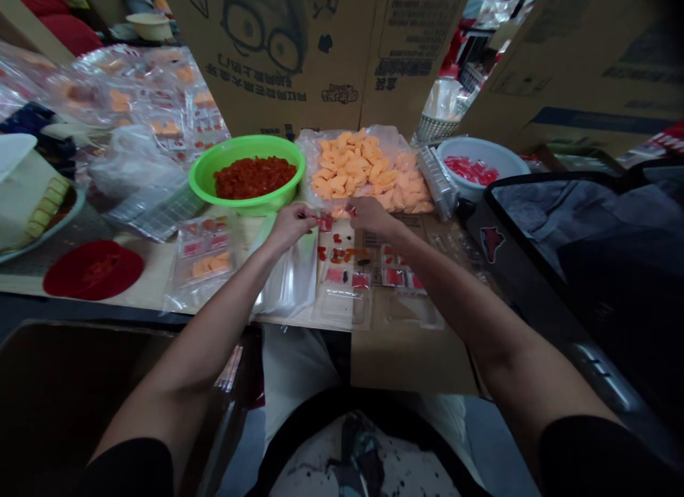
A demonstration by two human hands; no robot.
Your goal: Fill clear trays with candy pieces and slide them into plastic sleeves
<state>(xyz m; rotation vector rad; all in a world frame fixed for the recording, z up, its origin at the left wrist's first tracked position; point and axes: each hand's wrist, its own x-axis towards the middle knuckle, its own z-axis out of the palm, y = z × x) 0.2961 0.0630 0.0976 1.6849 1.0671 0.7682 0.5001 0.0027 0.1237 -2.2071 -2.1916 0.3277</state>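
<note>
My left hand (291, 228) is closed in a pinch, its fingertips at a small red packet (325, 223). Just to the right, my right hand (370, 218) has its fingers curled at the near edge of a heap of orange candy pieces (350, 168); whatever they hold is hidden. Between and below the hands lie small red, orange and dark pieces (342, 255) in a clear plastic tray (346, 305). A second filled tray (398, 276) sits under my right forearm. Stacked clear plastic sleeves (291, 280) lie below my left hand.
Behind my hands stand a green bowl (200, 175) of dark red pieces and a pale blue bowl (513, 162) of pink-red packets. A packed tray (206, 248) and a red lid (93, 270) lie leftward. Cardboard boxes (342, 55) rise behind; a black bag (534, 269) is at right.
</note>
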